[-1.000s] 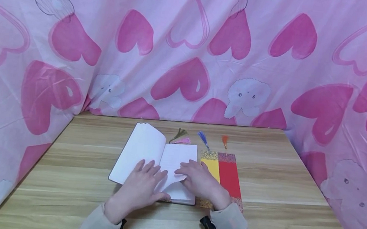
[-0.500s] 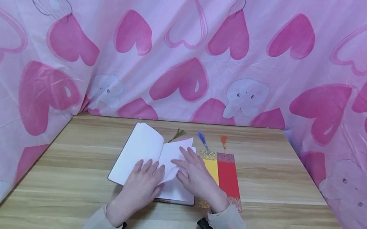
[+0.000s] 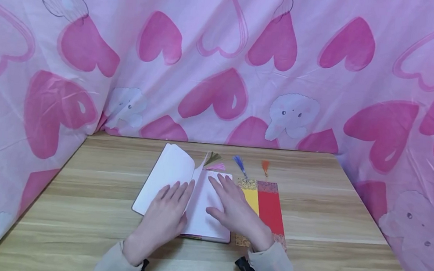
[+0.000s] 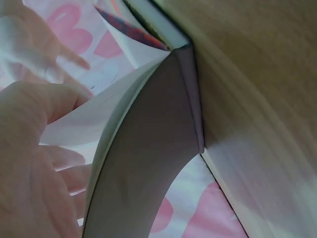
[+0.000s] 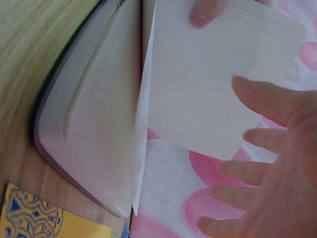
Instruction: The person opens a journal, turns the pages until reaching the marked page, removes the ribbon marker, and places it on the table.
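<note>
A notebook (image 3: 207,225) lies open, its left side tilted up off the table. My left hand (image 3: 165,214) rests with straight fingers on the left pages. One lined leaf (image 5: 208,89) stands upright near the spine, and my left thumb touches its face in the right wrist view. Over the right page, my right hand (image 3: 237,210) is spread, with nothing between thumb and fingers. In the left wrist view, a dark red patterned strip (image 4: 131,29) sticks out at the notebook's lower end. Yellow (image 3: 250,196) and red bookmarks (image 3: 271,209) lie beside the notebook, partly under my right hand.
A blue tassel (image 3: 239,164) and an orange tassel (image 3: 265,167) lie beyond the bookmarks. Olive (image 3: 213,157) and pink tassels (image 3: 215,166) stick out past the notebook's far edge. A pink heart-patterned cloth (image 3: 216,65) surrounds the wooden table (image 3: 347,255).
My right hand has lifted a leaf from the right page, swung it left and released it. My left thumb has moved in from the notebook's near edge to the leaf.
</note>
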Demonstrator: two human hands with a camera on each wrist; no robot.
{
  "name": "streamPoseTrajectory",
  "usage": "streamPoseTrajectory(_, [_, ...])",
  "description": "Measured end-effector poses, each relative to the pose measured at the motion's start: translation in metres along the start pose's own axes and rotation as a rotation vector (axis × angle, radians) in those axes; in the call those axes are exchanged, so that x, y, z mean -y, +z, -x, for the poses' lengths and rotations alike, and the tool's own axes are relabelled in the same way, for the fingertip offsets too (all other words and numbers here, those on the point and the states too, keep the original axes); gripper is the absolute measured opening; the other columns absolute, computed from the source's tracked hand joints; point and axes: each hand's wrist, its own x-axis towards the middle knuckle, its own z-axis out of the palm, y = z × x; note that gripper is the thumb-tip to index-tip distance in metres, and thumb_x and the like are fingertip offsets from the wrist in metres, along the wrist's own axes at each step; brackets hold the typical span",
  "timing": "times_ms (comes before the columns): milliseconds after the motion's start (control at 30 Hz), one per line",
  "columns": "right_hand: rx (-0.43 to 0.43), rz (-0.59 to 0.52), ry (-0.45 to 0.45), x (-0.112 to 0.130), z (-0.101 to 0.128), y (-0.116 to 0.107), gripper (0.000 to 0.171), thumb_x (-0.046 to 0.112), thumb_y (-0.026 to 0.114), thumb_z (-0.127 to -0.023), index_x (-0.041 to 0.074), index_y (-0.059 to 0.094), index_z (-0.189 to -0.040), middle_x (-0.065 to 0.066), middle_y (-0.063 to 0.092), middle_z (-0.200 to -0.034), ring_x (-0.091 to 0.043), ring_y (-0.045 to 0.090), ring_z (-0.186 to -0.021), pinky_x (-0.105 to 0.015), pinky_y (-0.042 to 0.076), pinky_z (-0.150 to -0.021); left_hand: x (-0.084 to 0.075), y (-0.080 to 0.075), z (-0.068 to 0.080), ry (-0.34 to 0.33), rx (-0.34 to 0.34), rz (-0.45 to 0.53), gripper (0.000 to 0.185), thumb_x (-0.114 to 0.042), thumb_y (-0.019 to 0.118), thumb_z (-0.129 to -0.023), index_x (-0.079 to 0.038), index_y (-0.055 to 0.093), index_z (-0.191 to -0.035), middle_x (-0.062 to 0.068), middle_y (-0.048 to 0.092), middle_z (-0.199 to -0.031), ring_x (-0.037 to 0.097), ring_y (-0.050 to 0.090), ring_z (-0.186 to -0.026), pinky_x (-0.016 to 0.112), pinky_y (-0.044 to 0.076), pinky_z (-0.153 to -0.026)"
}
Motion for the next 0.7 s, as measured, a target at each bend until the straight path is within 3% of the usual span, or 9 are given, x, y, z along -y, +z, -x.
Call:
streamPoseTrajectory(267, [0.202, -0.017, 0.03, -0.004, 0.0, 0.004, 0.089, 0.038, 0.081, -0.079, 0.021, 0.034, -0.153, -0.013, 0.023, -0.159, -0.036, 0.011, -0.147, -0.064, 0.013, -0.112, -0.005, -0.018, -0.004, -0.104, -0.004, 0.053, 0.1, -0.014, 0.085, -0.071, 0.002, 0.027, -0.151, 0.026, 0.048, -0.141, 0.041, 0.05, -0.125, 0.052, 0.042, -0.101])
streamPoseTrajectory(500, [0.261, -0.03, 0.063, -0.006, 0.001, 0.008, 0.09, 0.038, 0.084, -0.075, 0.021, 0.039, -0.151, -0.013, 0.025, -0.159, -0.037, 0.013, -0.147, -0.064, 0.013, -0.112, -0.002, -0.02, -0.004, -0.166, -0.084, 0.031, 0.112, 0.0, 0.084, -0.067, -0.01, 0.018, -0.157, 0.027, 0.025, -0.154, 0.04, 0.047, -0.125, 0.05, 0.054, -0.078])
streamPoseTrajectory(600, [0.298, -0.028, 0.075, -0.006, 0.001, 0.009, 0.091, 0.039, 0.084, -0.074, 0.022, 0.039, -0.151, -0.012, 0.024, -0.159, -0.037, 0.013, -0.147, -0.064, 0.013, -0.112, 0.0, -0.02, -0.003, -0.17, -0.116, -0.012, 0.108, 0.003, 0.082, -0.067, -0.012, 0.023, -0.156, 0.026, 0.022, -0.155, 0.042, 0.041, -0.131, 0.052, 0.053, -0.079])
streamPoseTrajectory(700, [0.341, -0.021, 0.074, -0.006, 0.002, 0.01, 0.093, 0.039, 0.085, -0.073, 0.022, 0.037, -0.152, -0.012, 0.021, -0.16, -0.036, 0.011, -0.147, -0.064, 0.014, -0.112, 0.003, -0.021, -0.003, -0.165, -0.147, -0.096, 0.092, 0.006, 0.075, -0.072, -0.012, 0.033, -0.152, 0.027, 0.027, -0.153, 0.045, 0.039, -0.132, 0.057, 0.048, -0.087])
